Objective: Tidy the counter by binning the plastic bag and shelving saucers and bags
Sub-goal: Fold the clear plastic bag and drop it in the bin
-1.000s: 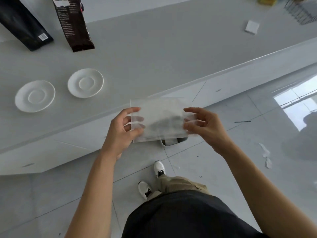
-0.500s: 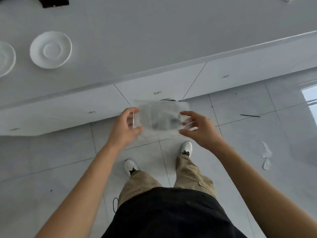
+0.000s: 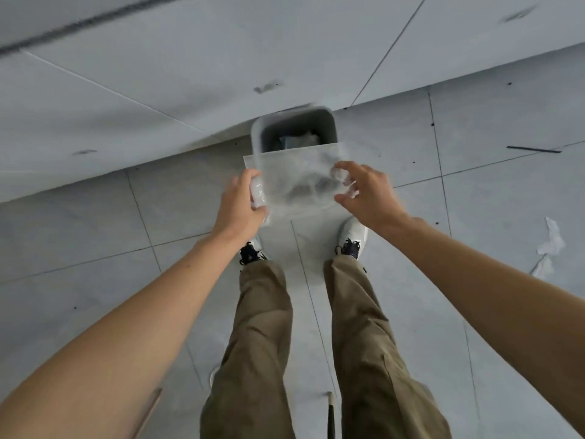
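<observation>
A clear plastic bag is stretched flat between both hands, just above the floor in front of my feet. My left hand grips its crumpled left edge. My right hand pinches its right edge with thumb and fingertips. Directly beyond the bag stands a small grey bin, open at the top, with some rubbish inside; the bag's far edge overlaps the bin's near rim. The saucers and the dark bags are out of view.
White cabinet fronts run across the top, right behind the bin. Grey floor tiles lie all around my two feet. A scrap of white paper lies on the floor at the right, and a thin dark stick farther back.
The view has tipped down from the counter to the floor, so saucers and dark bags left the frame. Both hands carried the plastic bag lower, over the bin's near rim.
</observation>
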